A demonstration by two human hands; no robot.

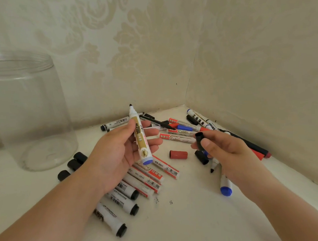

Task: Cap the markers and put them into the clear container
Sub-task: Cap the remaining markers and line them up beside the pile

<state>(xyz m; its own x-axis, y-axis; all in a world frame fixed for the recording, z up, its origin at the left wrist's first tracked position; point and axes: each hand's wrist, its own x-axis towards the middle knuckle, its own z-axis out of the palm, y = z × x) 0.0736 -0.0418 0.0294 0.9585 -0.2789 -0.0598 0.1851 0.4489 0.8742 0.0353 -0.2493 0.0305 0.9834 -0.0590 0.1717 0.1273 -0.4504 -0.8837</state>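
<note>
While I watch through the head camera, the left hand (119,152) holds an uncapped marker (140,137) nearly upright above the surface. Its thumb presses the white and gold barrel from the near side and its fingers curl behind it. The dark writing tip points up and away from me, and the blue butt end sits low, just past the palm.

The right hand (227,150) pinches a black cap (199,139) between thumb and forefinger. The cap's open end points up and to the left, toward the marker. Cap and marker tip are apart, with a clear gap between them.

Below both hands lies a scatter of markers and loose caps on a white tabletop (185,218). A red cap (178,154) lies on its side between the two hands. A row of capped markers (132,191) with black ends lies under my left wrist. A blue-ended marker (225,186) lies under the right wrist. More markers (183,127), red, blue and black, are piled toward the far corner.

The clear container (28,114) stands upright at the far left, well apart from both hands. It is open at the top, and as far as I can tell through its hazy wall it holds nothing.

The table sits in a corner formed by two walls (152,48) covered in pale cream floral wallpaper.
</note>
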